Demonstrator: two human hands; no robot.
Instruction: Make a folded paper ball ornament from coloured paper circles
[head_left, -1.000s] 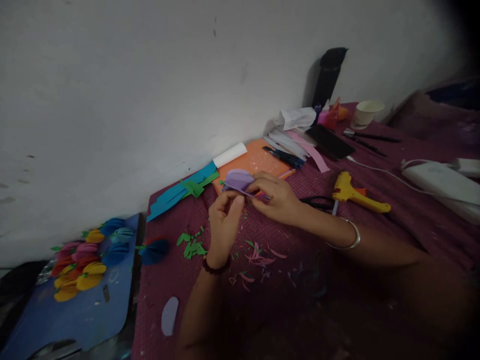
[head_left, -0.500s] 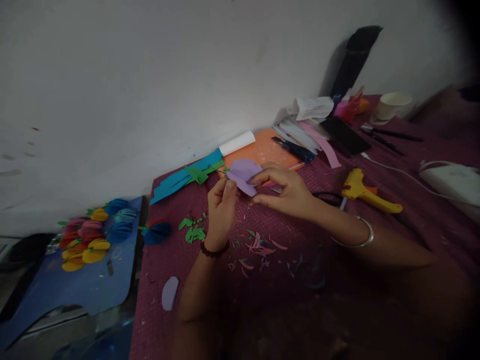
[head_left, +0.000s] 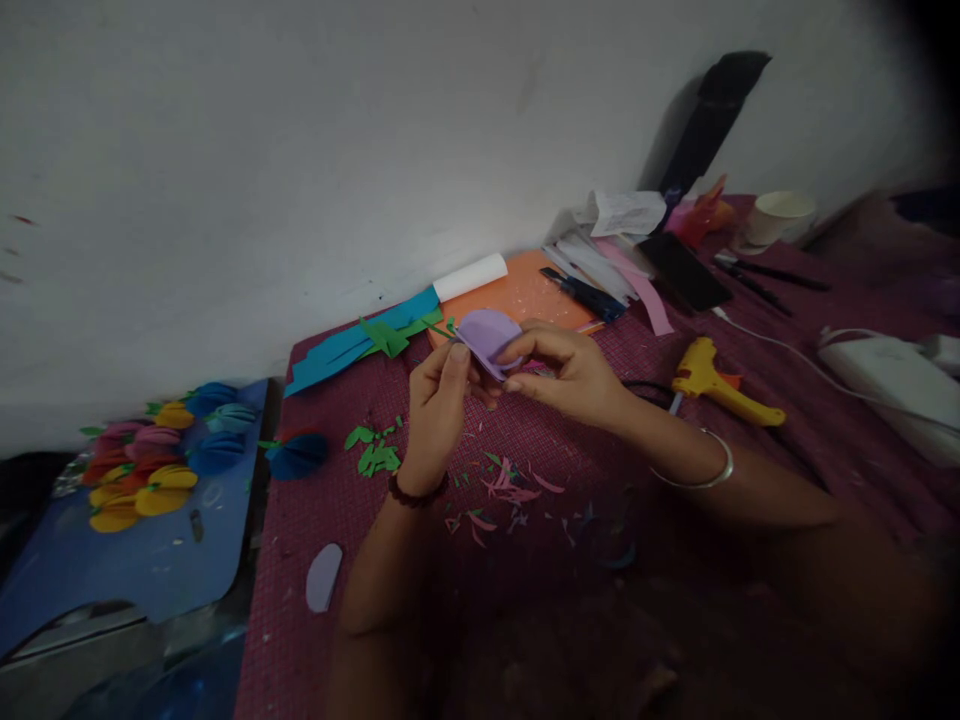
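A lilac folded-paper ornament (head_left: pixel 489 335) with a small green paper tip on its left side is held between both hands above the table. My left hand (head_left: pixel 439 405) pinches its lower left edge between thumb and fingers. From the right, my right hand (head_left: pixel 564 365) grips the other side, its fingers closed on the lilac paper. A separate lilac paper piece (head_left: pixel 324 578) lies at the table's left edge. Green leaf cut-outs (head_left: pixel 377 455) and pink paper scraps (head_left: pixel 514 485) are scattered below my hands.
Finished paper ornaments (head_left: pixel 154 460) sit on a blue board (head_left: pixel 202 560) at left, and a blue one (head_left: pixel 296 456) on the table edge. Blue paper strips (head_left: pixel 330 358), an orange sheet (head_left: pixel 525 285), a cutter (head_left: pixel 581 292), a phone (head_left: pixel 684 272), a yellow glue gun (head_left: pixel 720 385) and a paper cup (head_left: pixel 780 218) surround my hands.
The lilac paper's halves, spread apart before, now lie closer together between my hands. Fingers of my left hand have come under it. The whole view has shifted slightly.
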